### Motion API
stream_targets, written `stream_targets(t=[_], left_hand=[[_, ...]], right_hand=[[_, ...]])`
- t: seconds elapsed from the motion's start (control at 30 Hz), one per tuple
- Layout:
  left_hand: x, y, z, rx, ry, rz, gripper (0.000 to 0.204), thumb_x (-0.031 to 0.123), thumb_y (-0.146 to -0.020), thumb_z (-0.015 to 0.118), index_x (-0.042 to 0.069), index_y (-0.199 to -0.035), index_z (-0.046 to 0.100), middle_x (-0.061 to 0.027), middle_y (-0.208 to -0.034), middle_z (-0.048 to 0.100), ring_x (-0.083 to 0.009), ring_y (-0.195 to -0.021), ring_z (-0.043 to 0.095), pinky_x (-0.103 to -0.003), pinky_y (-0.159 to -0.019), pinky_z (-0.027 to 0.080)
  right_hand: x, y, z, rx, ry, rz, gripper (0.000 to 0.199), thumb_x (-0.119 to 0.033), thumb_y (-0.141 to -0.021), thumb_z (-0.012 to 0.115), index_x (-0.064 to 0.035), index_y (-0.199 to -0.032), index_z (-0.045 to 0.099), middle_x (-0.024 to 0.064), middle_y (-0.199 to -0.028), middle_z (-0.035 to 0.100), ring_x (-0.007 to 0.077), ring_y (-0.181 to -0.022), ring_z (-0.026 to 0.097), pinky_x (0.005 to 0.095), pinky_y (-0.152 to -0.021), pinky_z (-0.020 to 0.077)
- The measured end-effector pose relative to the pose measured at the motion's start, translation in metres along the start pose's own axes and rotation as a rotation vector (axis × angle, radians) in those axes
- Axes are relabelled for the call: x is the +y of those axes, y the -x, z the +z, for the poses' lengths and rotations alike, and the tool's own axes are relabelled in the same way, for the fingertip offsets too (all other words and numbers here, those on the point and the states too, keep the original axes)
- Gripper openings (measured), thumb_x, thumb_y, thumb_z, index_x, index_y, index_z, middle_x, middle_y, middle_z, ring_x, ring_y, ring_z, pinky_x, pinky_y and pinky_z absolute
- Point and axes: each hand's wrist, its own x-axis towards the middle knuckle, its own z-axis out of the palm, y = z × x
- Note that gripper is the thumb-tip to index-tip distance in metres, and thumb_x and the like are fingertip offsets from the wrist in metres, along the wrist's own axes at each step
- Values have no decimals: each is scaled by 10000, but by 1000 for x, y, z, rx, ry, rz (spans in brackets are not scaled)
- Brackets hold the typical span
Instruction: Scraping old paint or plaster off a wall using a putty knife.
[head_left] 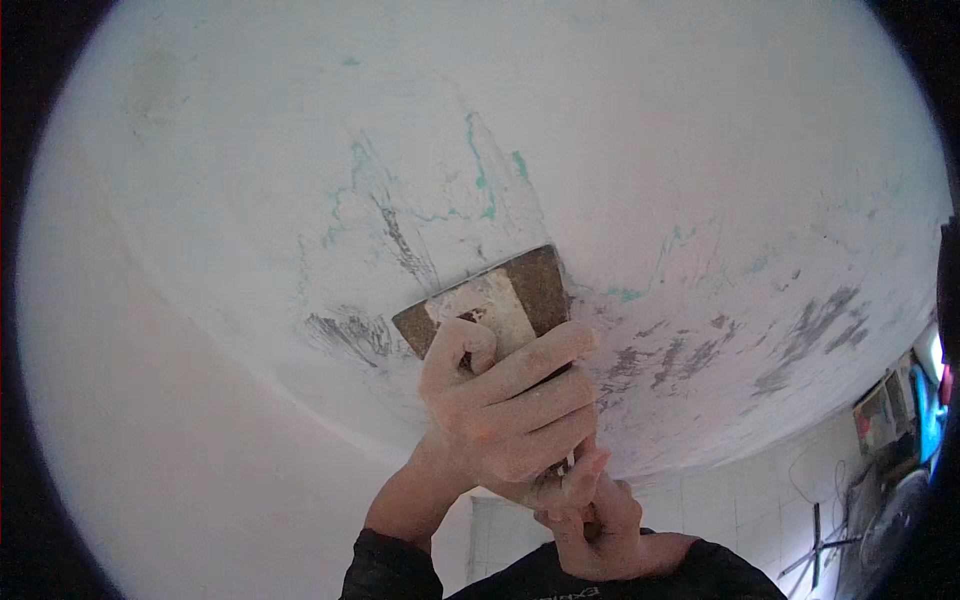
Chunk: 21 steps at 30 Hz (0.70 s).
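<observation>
A wide scraper (540,285) with a brown, worn blade and pale smears meets a white painted surface (640,120). My left hand (515,410) is closed just below the blade, fingers wrapped across the tool. Pale dust coats the skin. Lower down, my right hand (610,535) is closed around the handle's end, which the fingers mostly hide. Around the blade, the surface shows green paint traces (485,185), grey scuffed patches (350,335) and flaked, scratched areas. More dark scrape marks (690,355) spread to the right.
A curved-looking corner line (270,385) divides the surface from a plain pale wall (180,450) at left. White tiles (725,495) show at lower right. Beyond them are a dark cross-shaped frame (818,545), a hanging wire and cluttered items at the right rim.
</observation>
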Motion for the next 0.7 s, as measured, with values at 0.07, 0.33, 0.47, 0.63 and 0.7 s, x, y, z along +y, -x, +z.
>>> stream_targets(t=[0.07, 0.33, 0.47, 0.63, 0.7], left_hand=[[-2, -1, 0, 38, -46, 23, 415, 408, -888, 505, 202, -528, 528, 103, -655, 613, -133, -822, 710, -355, -665, 262], [-7, -7, -7, 70, -12, 57, 211, 335, -732, 598, 183, -594, 549, 68, -721, 587, -111, -941, 688, -351, -650, 260], [-7, -7, -9, 24, -33, 86, 217, 336, -734, 588, 182, -587, 545, 73, -727, 590, -114, -939, 687, -353, -649, 261], [-9, -11, -9, 46, 5, 70, 212, 329, -722, 588, 182, -579, 532, 73, -740, 595, -113, -945, 686, -357, -649, 260], [-10, -14, -8, 73, 18, 76, 209, 328, -712, 591, 181, -578, 528, 68, -746, 595, -111, -951, 684, -359, -649, 259]], right_hand=[[0, 0, 0, -1, 4, 28, 189, -151, -1003, 510, 25, -943, 475, 66, -678, 607, 56, -563, 526, 231, -478, 380], [-3, -7, 6, 48, 28, 16, 239, -196, -1011, 523, 40, -990, 488, 44, -679, 592, 41, -595, 511, 226, -505, 385], [-3, -9, 11, 86, -64, 23, 240, -201, -1015, 529, 33, -989, 488, 38, -674, 590, 41, -585, 510, 230, -491, 385], [-2, -14, 10, 57, 10, -44, 239, -208, -1024, 524, 24, -978, 488, 32, -655, 592, 43, -549, 490, 217, -471, 360], [-3, -16, 7, 70, -22, -31, 244, -209, -1023, 523, 30, -986, 488, 32, -654, 590, 43, -551, 489, 219, -474, 362]])
